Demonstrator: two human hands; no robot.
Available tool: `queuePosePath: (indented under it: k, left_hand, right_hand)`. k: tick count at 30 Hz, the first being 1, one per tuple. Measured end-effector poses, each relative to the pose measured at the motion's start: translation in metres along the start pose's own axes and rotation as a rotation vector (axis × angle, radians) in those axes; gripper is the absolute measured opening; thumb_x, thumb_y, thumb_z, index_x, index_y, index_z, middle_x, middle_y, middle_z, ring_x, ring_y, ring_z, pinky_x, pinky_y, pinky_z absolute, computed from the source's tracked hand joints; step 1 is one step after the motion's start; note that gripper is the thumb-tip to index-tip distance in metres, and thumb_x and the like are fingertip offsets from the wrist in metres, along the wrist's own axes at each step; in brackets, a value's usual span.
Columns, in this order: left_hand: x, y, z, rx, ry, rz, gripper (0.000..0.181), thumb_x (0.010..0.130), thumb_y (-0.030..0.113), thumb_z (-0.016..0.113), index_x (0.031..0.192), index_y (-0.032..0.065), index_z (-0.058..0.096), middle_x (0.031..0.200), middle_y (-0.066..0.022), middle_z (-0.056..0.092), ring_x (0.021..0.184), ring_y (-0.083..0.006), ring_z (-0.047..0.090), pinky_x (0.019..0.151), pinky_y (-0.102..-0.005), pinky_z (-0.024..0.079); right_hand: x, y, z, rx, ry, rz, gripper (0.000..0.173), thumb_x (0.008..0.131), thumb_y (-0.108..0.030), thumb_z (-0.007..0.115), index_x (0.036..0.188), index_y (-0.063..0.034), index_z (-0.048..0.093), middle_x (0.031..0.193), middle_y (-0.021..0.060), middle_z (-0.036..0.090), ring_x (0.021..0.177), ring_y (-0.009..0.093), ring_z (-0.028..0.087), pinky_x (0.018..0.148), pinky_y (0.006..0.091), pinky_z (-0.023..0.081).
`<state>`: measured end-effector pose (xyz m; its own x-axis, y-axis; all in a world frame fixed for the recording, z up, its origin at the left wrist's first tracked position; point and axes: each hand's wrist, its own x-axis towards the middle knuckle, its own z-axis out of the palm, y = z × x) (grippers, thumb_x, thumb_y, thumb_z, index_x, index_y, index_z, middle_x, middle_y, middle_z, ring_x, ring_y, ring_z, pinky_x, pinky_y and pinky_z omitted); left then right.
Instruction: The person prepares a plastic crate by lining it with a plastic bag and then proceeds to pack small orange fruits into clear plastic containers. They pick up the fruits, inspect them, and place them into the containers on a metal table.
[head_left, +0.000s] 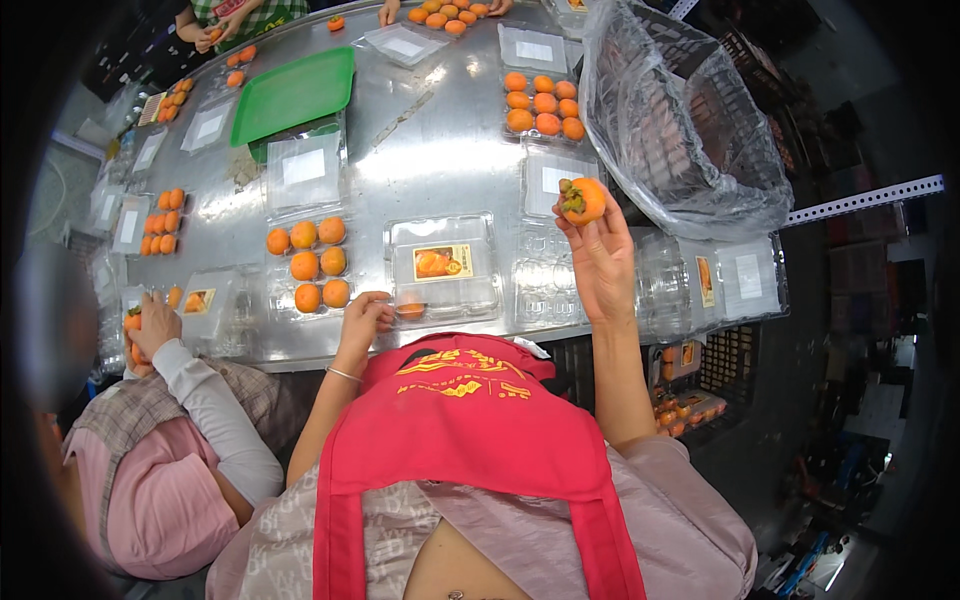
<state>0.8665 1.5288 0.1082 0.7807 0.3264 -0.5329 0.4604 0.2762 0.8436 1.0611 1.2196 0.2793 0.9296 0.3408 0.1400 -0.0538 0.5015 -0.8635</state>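
An orange persimmon with a green calyx (583, 201) is held in the fingertips of my right hand (606, 262), raised at the table's near edge. Below it lies an open clear plastic clamshell (546, 281) with vacant hollows. My left hand (367, 322), loosely curled with nothing visible in it, rests near a single persimmon (410, 310) at the front of a clear plastic container (442, 281) bearing a picture label. Left of that, an open clamshell (304, 176) holds several persimmons (304, 265) in its hollows.
A green tray (296, 94) lies on the steel table (442, 120). Right are a filled clamshell (546, 103), a plastic-lined crate (675, 127) and stacked clamshells (705, 281). A co-worker's hand (160, 324) holds fruit at left; other people's hands are across the table.
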Motion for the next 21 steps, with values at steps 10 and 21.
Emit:
queuePosePath:
  k: [10, 21]
  left_hand:
    - [0.007, 0.078, 0.024, -0.289, -0.129, 0.325, 0.039, 0.099, 0.003, 0.046, 0.137, 0.0011, 0.053, 0.139, -0.0151, 0.059, 0.129, -0.0252, 0.058, 0.109, -0.0388, 0.048]
    - [0.065, 0.124, 0.048, 0.152, -0.110, 0.444, 0.067, 0.100, 0.010, 0.048, 0.164, 0.0140, 0.027, 0.170, -0.0088, 0.024, 0.156, -0.0277, 0.025, 0.125, -0.0408, 0.024]
  right_hand:
    - [-0.009, 0.012, 0.002, 0.033, 0.014, 0.036, 0.058, 0.102, -0.018, 0.066, 0.151, 0.0007, 0.041, 0.139, 0.0158, 0.059, 0.122, 0.024, 0.062, 0.106, 0.0403, 0.050]
    - [-0.009, 0.027, -0.034, 0.059, 0.164, 0.034, 0.044, 0.103, -0.022, 0.066, 0.138, 0.0017, 0.052, 0.128, 0.0140, 0.065, 0.111, 0.020, 0.066, 0.100, 0.0364, 0.052]
